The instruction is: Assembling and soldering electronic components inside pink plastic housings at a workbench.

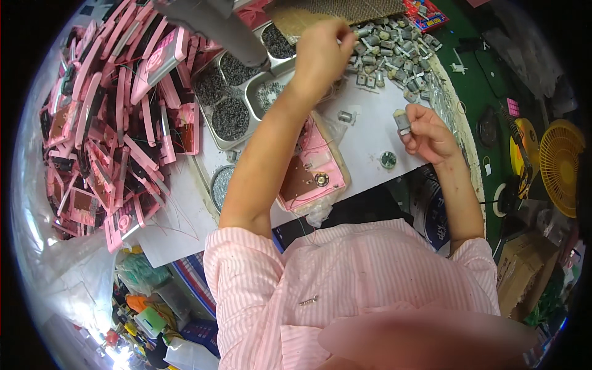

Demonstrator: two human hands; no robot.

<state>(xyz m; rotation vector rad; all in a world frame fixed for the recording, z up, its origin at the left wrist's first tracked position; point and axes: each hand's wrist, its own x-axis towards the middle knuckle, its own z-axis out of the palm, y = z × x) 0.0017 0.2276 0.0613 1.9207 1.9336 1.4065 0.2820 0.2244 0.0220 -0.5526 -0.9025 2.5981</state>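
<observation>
My right hand (430,131) is closed round a small silver motor (402,121), held upright between thumb and fingers above the table. My left hand (322,58) reaches across to the far side, beside a heap of similar motors (394,52). Its fingers are curled together, and whatever may be in them is hidden. Below my left forearm lies an opened pink plastic casing (333,166) with a round metal part (321,179) and thin wires; the forearm covers part of it. A single loose motor (345,116) rests on the white tabletop near the casing.
Pink casings (111,135) are piled high at the left. A metal tray (213,132) holds dark screws in round compartments, with a grey tool (225,34) hanging over it. A small green round container (387,160) stands near the table's front edge. A yellow fan (560,166) is at the right.
</observation>
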